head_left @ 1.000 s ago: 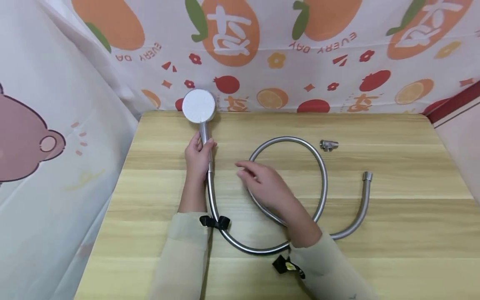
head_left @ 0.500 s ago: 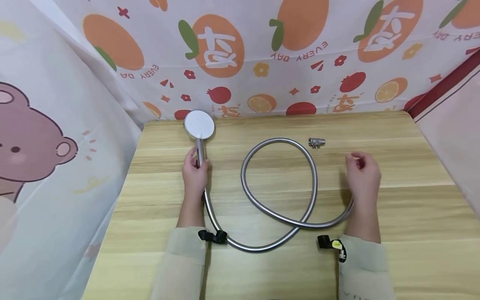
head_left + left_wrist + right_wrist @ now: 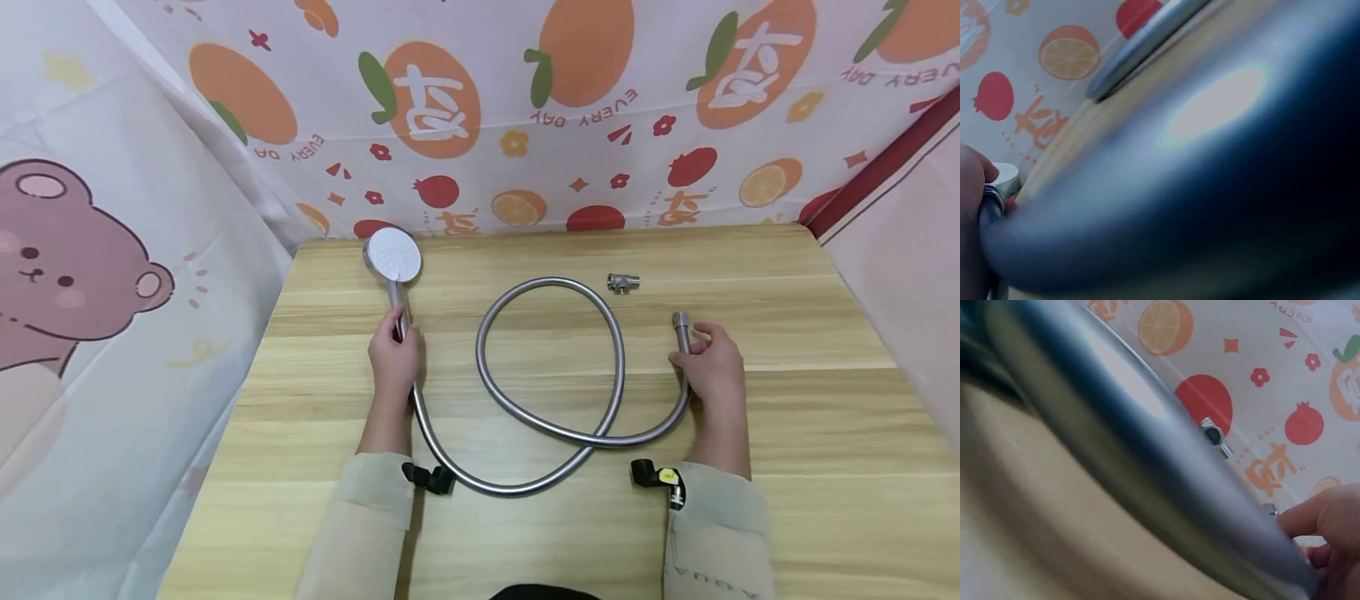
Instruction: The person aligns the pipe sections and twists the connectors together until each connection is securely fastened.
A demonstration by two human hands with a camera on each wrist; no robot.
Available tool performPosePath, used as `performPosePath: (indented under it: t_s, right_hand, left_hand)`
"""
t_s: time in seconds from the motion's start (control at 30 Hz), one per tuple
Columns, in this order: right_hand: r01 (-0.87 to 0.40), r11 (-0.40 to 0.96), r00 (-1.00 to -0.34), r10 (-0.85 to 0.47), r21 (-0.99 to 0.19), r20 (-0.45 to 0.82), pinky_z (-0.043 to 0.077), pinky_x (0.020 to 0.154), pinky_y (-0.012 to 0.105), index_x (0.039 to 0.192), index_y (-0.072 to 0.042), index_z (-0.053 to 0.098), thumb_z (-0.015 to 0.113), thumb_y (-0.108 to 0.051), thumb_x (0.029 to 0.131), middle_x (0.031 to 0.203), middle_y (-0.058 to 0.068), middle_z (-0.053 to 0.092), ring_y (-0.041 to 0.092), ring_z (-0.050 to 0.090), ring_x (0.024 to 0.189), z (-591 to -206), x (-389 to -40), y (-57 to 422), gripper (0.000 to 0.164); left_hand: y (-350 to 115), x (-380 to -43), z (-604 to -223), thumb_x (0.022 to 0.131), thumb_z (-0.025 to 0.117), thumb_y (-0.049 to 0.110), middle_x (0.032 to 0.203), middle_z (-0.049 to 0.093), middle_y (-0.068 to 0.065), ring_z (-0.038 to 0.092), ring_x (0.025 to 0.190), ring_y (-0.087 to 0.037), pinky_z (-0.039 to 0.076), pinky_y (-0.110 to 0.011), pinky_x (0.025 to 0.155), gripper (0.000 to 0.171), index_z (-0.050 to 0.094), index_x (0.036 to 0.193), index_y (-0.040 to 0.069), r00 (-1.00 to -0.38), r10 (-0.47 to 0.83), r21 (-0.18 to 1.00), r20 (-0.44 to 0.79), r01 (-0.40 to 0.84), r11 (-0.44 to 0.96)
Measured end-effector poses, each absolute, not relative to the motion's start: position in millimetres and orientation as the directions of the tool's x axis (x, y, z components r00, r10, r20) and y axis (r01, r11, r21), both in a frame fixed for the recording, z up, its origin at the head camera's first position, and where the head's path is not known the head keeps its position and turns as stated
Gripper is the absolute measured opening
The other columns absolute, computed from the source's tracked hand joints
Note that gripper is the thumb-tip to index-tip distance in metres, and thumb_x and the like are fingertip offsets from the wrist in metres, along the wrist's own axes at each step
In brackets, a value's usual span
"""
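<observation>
In the head view, a shower head (image 3: 394,254) with a round white face lies at the table's back left. My left hand (image 3: 393,357) grips its handle. From there a silver shower hose (image 3: 517,490) runs in a loop across the middle. My right hand (image 3: 712,367) pinches the hose close to its free end, just below the metal end nut (image 3: 680,319). A small metal tee fitting (image 3: 622,283) lies behind the loop, apart from both hands. Up close, the hose (image 3: 1147,431) fills much of the right wrist view, with the fingers at its lower right.
The wooden table (image 3: 810,467) ends at the back against a fruit-printed curtain (image 3: 555,167). A pale curtain (image 3: 90,467) with a bear print hangs at the left. Each sleeve cuff carries a small black device (image 3: 429,478).
My right hand swung right from beside the loop to the hose's free end and took hold of it, bringing that end left. My left hand stayed on the shower head's handle. The view shifted.
</observation>
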State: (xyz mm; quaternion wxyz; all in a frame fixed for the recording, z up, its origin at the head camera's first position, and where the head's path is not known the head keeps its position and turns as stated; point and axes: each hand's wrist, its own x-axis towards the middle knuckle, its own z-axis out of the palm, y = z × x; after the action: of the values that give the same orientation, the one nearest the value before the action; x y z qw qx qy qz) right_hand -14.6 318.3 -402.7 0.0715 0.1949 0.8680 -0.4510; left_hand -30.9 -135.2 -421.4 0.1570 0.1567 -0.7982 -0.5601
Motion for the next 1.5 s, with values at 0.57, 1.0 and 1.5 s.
performPosePath:
  t_s: [0.57, 1.0, 1.5]
  right_hand:
    - [0.312, 0.181, -0.919, 0.308, -0.933, -0.248, 0.056, 0.073, 0.026, 0.148, -0.019, 0.044, 0.051, 0.001, 0.092, 0.108, 0.012, 0.06, 0.016, 0.066, 0.08, -354, -45, 246, 0.06]
    - [0.244, -0.057, -0.919, 0.306, -0.968, -0.25, 0.045, 0.059, 0.02, 0.133, -0.016, 0.056, 0.049, 0.008, 0.088, 0.104, 0.016, 0.065, 0.021, 0.059, 0.08, -375, -32, 189, 0.052]
    - [0.262, -0.369, -0.865, 0.32, -0.892, -0.386, 0.036, 0.042, 0.02, 0.132, -0.025, 0.059, 0.051, 0.007, 0.086, 0.085, 0.004, 0.062, 0.01, 0.046, 0.053, -373, 12, 177, 0.056]
  left_hand:
    - [-179, -35, -403, 0.089, 0.06, 0.002, 0.151, 0.044, -0.008, 0.043, 0.136, -0.024, 0.038, -0.038, 0.113, 0.038, 0.063, 0.127, 0.005, -0.889, -0.427, 0.891, 0.167, -0.049, 0.452]
    - [-223, -13, -331, 0.101, 0.052, 0.031, 0.124, 0.054, -0.023, 0.056, 0.094, -0.029, 0.052, -0.035, 0.072, 0.051, 0.046, 0.145, 0.007, -0.961, -0.178, 0.662, -0.21, -0.274, 0.697]
    - [-79, -42, -276, 0.098, 0.061, 0.032, 0.135, 0.06, -0.004, 0.057, 0.12, -0.026, 0.047, -0.044, 0.099, 0.04, 0.059, 0.134, 0.015, -0.921, 0.381, 0.694, -0.077, 0.225, 0.684]
